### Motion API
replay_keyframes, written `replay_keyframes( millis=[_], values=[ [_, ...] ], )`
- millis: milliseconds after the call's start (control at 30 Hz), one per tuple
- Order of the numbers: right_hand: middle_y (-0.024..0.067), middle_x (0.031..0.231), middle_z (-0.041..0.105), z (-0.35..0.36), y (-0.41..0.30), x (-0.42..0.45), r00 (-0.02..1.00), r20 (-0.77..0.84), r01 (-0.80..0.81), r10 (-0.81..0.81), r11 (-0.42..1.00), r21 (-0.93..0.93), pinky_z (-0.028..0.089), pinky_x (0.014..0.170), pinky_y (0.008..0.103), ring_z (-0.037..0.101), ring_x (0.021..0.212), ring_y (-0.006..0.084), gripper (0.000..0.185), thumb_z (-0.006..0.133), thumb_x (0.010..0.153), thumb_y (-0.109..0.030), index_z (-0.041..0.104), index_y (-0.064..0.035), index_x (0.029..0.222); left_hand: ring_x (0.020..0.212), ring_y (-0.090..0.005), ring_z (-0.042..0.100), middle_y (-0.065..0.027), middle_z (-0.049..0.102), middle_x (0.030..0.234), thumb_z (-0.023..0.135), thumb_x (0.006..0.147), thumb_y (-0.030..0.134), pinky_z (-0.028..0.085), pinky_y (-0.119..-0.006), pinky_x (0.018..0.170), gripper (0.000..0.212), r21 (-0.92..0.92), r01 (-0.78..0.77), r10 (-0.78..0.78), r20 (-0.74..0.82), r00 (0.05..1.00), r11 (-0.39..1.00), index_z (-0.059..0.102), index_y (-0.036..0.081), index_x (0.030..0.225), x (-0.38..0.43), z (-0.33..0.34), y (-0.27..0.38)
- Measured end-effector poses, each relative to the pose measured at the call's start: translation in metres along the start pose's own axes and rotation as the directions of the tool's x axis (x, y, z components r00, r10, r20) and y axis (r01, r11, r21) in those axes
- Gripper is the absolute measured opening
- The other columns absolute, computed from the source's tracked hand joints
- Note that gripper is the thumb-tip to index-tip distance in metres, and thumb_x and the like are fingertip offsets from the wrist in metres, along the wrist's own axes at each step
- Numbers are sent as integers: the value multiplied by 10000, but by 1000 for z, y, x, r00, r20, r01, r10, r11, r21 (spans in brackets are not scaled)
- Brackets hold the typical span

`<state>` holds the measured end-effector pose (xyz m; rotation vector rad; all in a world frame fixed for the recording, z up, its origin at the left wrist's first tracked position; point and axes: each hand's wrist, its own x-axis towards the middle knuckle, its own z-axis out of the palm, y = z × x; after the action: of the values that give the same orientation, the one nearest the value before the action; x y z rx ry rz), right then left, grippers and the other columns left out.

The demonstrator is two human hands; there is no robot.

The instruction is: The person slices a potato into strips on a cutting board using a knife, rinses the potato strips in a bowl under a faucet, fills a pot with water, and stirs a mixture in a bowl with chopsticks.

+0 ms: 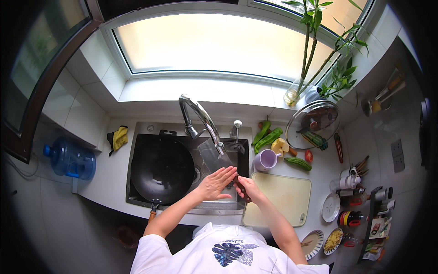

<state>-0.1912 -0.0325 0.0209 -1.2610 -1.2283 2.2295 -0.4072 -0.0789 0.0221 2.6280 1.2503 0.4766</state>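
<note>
My right hand grips the dark wooden handle of a cleaver over the right part of the sink. Its broad metal blade points away from me, under the spout of the chrome faucet. My left hand is flat, palm down, with the thumb apart. Its fingertips reach the near end of the blade by the handle; whether they touch it I cannot tell. A black wok with a wooden handle rests in the left part of the sink.
Right of the sink lie a cream cutting board, a lilac mug, green peppers, a bitter melon and a glass lid. Bowls and bottles line the right side. A blue water jug lies at left.
</note>
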Motion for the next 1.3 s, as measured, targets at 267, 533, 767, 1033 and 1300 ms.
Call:
replay_keyframes(
  millis=[267, 533, 767, 1033, 1300],
  values=[
    [1, 635, 540, -4, -10, -8, 998, 65, -33, 26, 994, 103, 383, 445, 209, 474, 466, 75, 432, 412, 1017, -404, 580, -19, 914, 1465, -256, 158, -149, 189, 1570, 450, 884, 637, 135, -386, 1189, 923, -13, 234, -234, -138, 962, 972, 199, -9, 1493, -10, -13, -17],
    [11, 638, 547, 0, -10, -4, 996, 80, -64, 47, 970, 233, 378, 438, 214, 467, 457, 88, 466, 422, 1008, -424, 585, 1, 909, 1464, -262, 154, -151, 181, 1572, 438, 897, 634, 131, -385, 1190, 901, -58, 45, -42, 45, 998, 997, 224, -16, 1483, -17, -26, 10],
    [21, 641, 543, 2, -30, -50, 981, 119, -178, 154, 959, 221, 359, 436, 219, 454, 466, 86, 453, 404, 1015, -420, 573, -7, 941, 1325, -339, 415, -201, 481, 1385, 511, 944, 349, 296, -432, 1117, 556, -44, 413, -401, -353, 845, 910, 460, -32, 1345, -19, -33, -85],
    [12, 635, 551, 3, -48, -99, 974, 71, -222, 214, 965, 139, 381, 444, 217, 474, 464, 68, 442, 357, 1037, -387, 570, -15, 930, 1019, -363, 587, -203, 616, 1067, 493, 894, 49, 477, -417, 890, 196, -254, 426, -491, -328, 807, 868, 579, -26, 1054, 24, -22, -144],
    [4, 647, 544, 7, -45, -122, 976, 31, -216, 214, 967, 135, 370, 442, 214, 473, 478, 59, 382, 391, 1029, -345, 576, -19, 953, 1273, -337, 485, -232, 544, 1315, 427, 922, 52, 362, -366, 1083, 408, -451, 450, -580, -203, 789, 770, 511, -54, 1307, 30, -24, -156]
  ],
)
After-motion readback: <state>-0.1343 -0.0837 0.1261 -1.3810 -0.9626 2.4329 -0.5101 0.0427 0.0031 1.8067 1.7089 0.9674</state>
